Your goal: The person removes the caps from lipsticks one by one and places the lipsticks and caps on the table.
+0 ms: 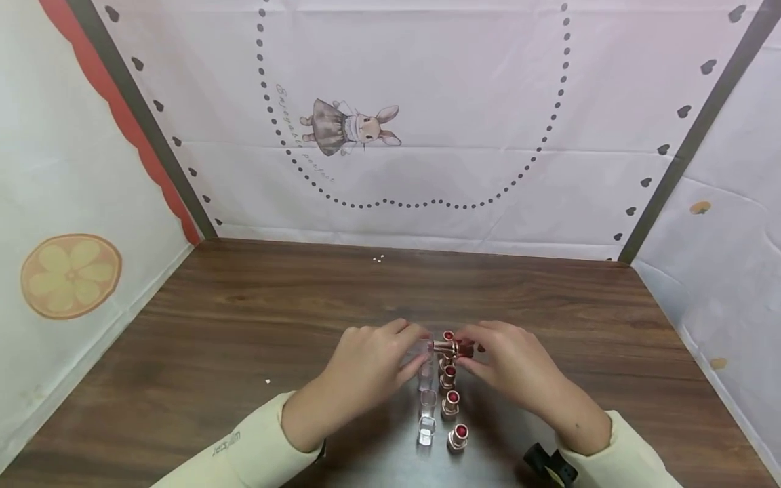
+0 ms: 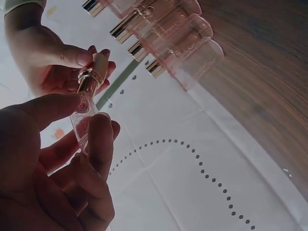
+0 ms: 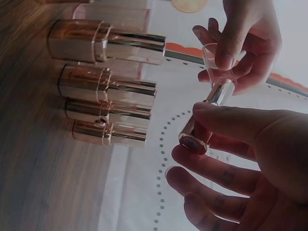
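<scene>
Between finger and thumb, my left hand (image 1: pixel 369 356) pinches a clear lipstick cap (image 2: pixel 81 126). My right hand (image 1: pixel 515 359) grips a rose-gold lipstick tube (image 3: pixel 221 92) by its base, with the metal end pointing left at the cap's mouth. Both are held sideways over the far end of two rows on the table. In the right row, several uncapped lipsticks (image 1: pixel 450 404) stand upright with red tips showing. Beside them, several clear caps (image 1: pixel 426 432) stand in the left row. The fingers partly hide the held cap and the far end of both rows.
The dark wood table (image 1: pixel 293 291) meets a printed white cloth wall (image 1: pixel 476 108) at the back, with more cloth on both sides. Small white bits (image 1: pixel 378 259) lie near the back edge, and another white speck (image 1: pixel 267 381) lies at the left.
</scene>
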{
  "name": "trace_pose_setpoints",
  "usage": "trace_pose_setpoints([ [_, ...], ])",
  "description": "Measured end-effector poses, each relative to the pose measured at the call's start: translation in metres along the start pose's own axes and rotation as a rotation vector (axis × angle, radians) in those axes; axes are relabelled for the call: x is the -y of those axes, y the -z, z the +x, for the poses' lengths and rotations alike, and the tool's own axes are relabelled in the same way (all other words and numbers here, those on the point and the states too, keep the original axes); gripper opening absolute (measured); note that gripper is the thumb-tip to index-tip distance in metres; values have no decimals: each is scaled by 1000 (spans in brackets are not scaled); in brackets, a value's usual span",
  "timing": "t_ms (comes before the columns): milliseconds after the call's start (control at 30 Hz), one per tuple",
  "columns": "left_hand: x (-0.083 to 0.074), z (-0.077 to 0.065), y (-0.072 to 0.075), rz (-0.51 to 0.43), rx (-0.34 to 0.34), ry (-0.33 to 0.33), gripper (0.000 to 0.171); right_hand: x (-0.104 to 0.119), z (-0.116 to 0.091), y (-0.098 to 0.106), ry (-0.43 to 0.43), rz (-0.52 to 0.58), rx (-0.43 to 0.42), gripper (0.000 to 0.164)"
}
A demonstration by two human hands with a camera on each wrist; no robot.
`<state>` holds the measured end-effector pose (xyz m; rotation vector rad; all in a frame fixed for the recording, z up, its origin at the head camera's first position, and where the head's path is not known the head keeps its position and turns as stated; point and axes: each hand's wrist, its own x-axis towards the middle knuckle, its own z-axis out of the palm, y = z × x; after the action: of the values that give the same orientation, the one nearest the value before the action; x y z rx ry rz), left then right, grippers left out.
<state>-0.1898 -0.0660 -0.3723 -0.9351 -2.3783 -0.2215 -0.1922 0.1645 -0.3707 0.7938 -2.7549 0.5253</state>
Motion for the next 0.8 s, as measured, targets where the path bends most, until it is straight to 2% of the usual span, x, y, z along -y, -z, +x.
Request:
trace_pose_setpoints([
  [433,9,9,-2,15,42,26,23,-15,12,-2,28,80,55,20],
  [633,12,12,-6,2,55,36,22,-25,17,0,-24,92,68,18],
  [800,15,16,-11,-34,105,67,23,-35,22,-2,-79,124,109,17],
])
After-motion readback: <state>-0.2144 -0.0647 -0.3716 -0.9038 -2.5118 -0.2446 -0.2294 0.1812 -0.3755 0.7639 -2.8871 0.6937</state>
